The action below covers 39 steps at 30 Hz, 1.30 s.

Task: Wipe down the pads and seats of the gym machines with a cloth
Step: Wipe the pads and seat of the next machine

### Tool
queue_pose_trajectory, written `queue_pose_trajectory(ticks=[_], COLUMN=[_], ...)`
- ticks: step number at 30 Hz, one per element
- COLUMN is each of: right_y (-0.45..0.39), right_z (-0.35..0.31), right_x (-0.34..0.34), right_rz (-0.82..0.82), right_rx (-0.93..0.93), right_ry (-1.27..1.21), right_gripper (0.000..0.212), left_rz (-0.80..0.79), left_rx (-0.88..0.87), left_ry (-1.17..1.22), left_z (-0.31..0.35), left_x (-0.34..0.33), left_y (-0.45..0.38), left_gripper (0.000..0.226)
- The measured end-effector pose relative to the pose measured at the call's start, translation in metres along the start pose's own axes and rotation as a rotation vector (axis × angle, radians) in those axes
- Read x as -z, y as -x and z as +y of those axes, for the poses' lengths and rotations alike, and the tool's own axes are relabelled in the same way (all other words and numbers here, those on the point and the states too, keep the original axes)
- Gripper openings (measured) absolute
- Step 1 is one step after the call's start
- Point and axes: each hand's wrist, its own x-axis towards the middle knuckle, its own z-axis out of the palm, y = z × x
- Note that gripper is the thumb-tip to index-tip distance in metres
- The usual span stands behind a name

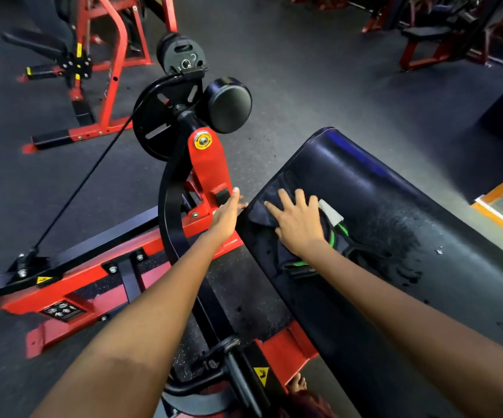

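Observation:
A long black padded bench slopes across the right half of the view, its surface speckled with wet droplets on the right. A dark cloth with green trim and a white tag lies flat on the pad's near left part. My right hand presses on the cloth with fingers spread straight. My left hand reaches out with straight fingers to the left edge of the pad, beside the red machine frame. A round black roller pad stands beyond it.
A black weight plate and a cable hang on the red lever arm to the left. Red frame rails run across the floor at lower left. Other red machines stand at the back left and back right. A bare foot shows at the bottom.

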Motion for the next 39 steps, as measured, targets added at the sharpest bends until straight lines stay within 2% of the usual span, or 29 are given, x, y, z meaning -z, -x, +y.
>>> queue_pose_trajectory(ticks=[3, 6, 9, 11, 13, 14, 16, 17, 18, 22, 23, 25, 27, 28, 30, 32, 35, 37, 39], right_y=[-0.007, 0.004, 0.017, 0.017, 0.007, 0.002, -0.005, -0.004, 0.000, 0.033, 0.042, 0.054, 0.052, 0.045, 0.030, 0.024, 0.040, 0.057, 0.071], right_z=[-0.032, -0.051, -0.032, -0.014, -0.007, -0.011, -0.029, -0.039, -0.047, -0.047, -0.041, -0.022, -0.003, 0.003, 0.000, -0.017, -0.037, -0.032, -0.015], right_x=[-0.003, -0.015, -0.016, -0.010, -0.003, -0.001, 0.000, -0.003, -0.007, -0.021, -0.021, -0.017, -0.010, -0.005, 0.001, 0.001, -0.010, -0.013, -0.010], right_rz=[-0.034, -0.092, -0.099, -0.085, -0.045, -0.034, -0.039, -0.053, -0.068, -0.126, -0.136, -0.135, -0.116, -0.093, -0.055, -0.062, -0.098, -0.116, -0.127], right_rx=[0.016, 0.212, 0.314, 0.284, 0.174, 0.119, 0.069, 0.083, 0.124, 0.351, 0.375, 0.381, 0.294, 0.224, 0.105, 0.070, 0.205, 0.324, 0.357], right_ry=[0.003, 0.030, -0.006, -0.023, -0.028, -0.018, -0.006, -0.005, -0.002, 0.013, 0.008, -0.016, -0.045, -0.058, -0.050, -0.028, -0.023, -0.029, -0.054], right_gripper=[0.058, 0.056, 0.056, 0.055, 0.055, 0.056, 0.058, 0.057, 0.056, 0.056, 0.057, 0.056, 0.056, 0.055, 0.055, 0.056, 0.055, 0.054, 0.055], left_rz=[0.022, 0.014, -0.025, -0.040, -0.044, -0.040, 0.005, 0.025, 0.034, -0.031, -0.050, -0.053, -0.060, -0.064, -0.063, -0.046, -0.037, -0.027, -0.034], left_rx=[0.009, 0.034, 0.045, 0.047, 0.053, 0.064, 0.088, 0.104, 0.121, 0.047, 0.046, 0.052, 0.078, 0.085, 0.075, 0.056, 0.028, 0.003, -0.003], left_ry=[-0.012, -0.051, -0.071, -0.071, -0.066, -0.059, -0.057, -0.074, -0.081, -0.102, -0.129, -0.163, -0.182, -0.187, -0.209, -0.265, -0.401, -0.466, -0.486], left_z=[0.005, 0.006, 0.008, 0.008, 0.012, 0.012, 0.004, -0.003, -0.010, -0.002, -0.004, -0.013, -0.020, -0.015, 0.000, 0.005, 0.002, 0.001, -0.002], left_x=[0.001, 0.002, 0.005, 0.006, 0.005, 0.004, 0.001, 0.000, -0.001, -0.004, -0.005, -0.004, -0.004, -0.005, -0.007, -0.010, -0.016, -0.018, -0.017], left_y=[-0.003, -0.005, 0.004, 0.006, 0.008, 0.008, 0.000, -0.007, -0.012, 0.011, 0.012, 0.007, -0.001, 0.004, 0.019, 0.024, 0.026, 0.027, 0.026], left_gripper=[0.057, 0.053, 0.059, 0.062, 0.063, 0.066, 0.090, 0.104, 0.108, 0.071, 0.074, 0.100, 0.115, 0.111, 0.088, 0.066, 0.055, 0.056, 0.058])
